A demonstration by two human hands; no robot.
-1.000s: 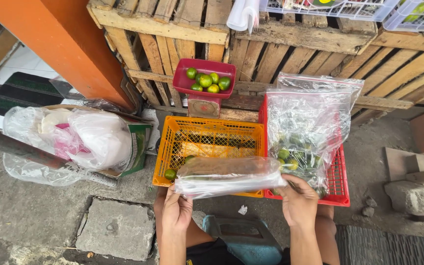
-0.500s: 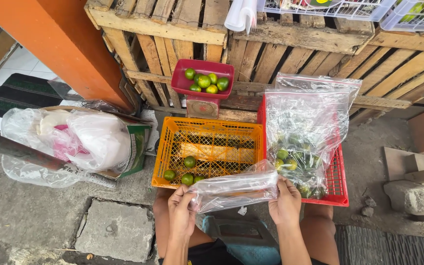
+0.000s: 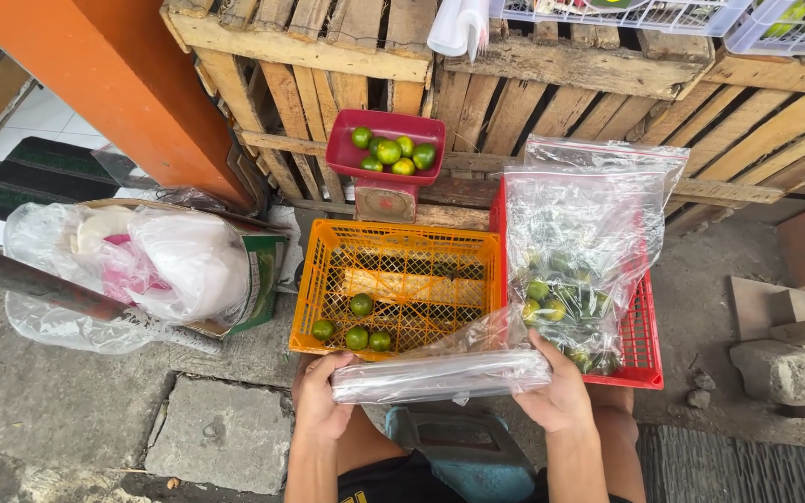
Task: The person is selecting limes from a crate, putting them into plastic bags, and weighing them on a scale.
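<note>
We hold a flat stack of clear plastic bags (image 3: 440, 374) level across our lap, just in front of the near edge of the orange crate (image 3: 401, 287). Our left hand (image 3: 319, 402) is closed on the stack's left end, thumb on top, and our right hand (image 3: 559, 393) grips the right end the same way — a hold at both ends keeps the limp film stretched and flat rather than sagging.

The orange crate sits on the ground with a few green limes (image 3: 358, 331) gathered near its front edge, within easy reach of both hands. Touching its right side stands a red crate (image 3: 643, 346), and in it a large clear bag (image 3: 581, 251) stands open and upright, limes settled at its bottom — propped by the crate wall so it stays open.

Behind the orange crate a red scale tray (image 3: 386, 154) carries more limes, backed against the wooden pallets (image 3: 328, 56). To the left, well apart, lies a heap of white plastic bags (image 3: 142, 256).
</note>
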